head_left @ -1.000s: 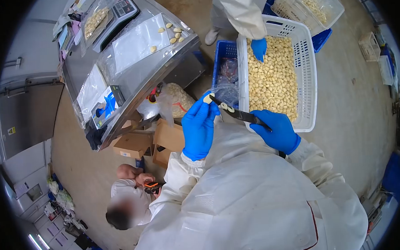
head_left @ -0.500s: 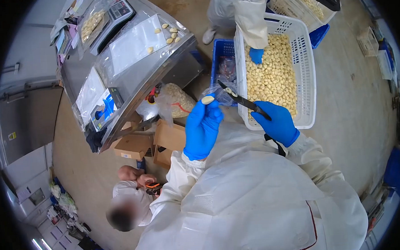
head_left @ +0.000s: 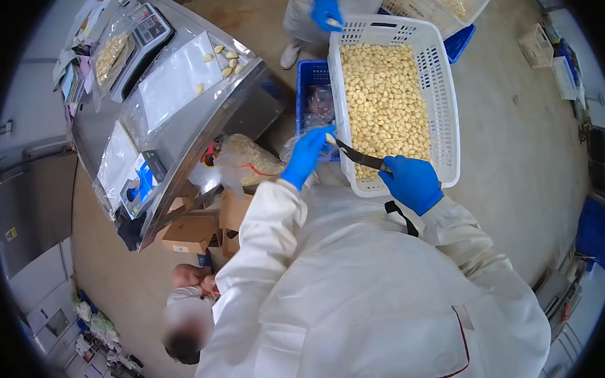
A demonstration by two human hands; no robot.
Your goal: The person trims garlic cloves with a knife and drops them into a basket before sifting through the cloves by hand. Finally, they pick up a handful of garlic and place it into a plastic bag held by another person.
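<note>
My left hand [head_left: 306,156], in a blue glove, pinches a small pale piece [head_left: 331,139] beside the near left side of a white basket [head_left: 440,95]. In my blue-gloved right hand [head_left: 412,184] is the handle of a dark-bladed knife [head_left: 360,157]. The blade points left across the basket's near corner, its tip close to the pale piece; whether they touch is hard to tell. Many pale, flat, rounded pieces [head_left: 386,97] fill much of the basket.
A co-worker's gloved hand [head_left: 324,9] holds a piece at the basket's far left corner. At left stands a metal table [head_left: 198,119] with a scale [head_left: 148,27] and bags. Cardboard boxes [head_left: 189,231] and a seated person [head_left: 193,308] are lower left.
My left hand has turned and brought its piece to the knife tip. The co-worker's hand has left the basket's contents for its far left corner. The whole view has shifted slightly.
</note>
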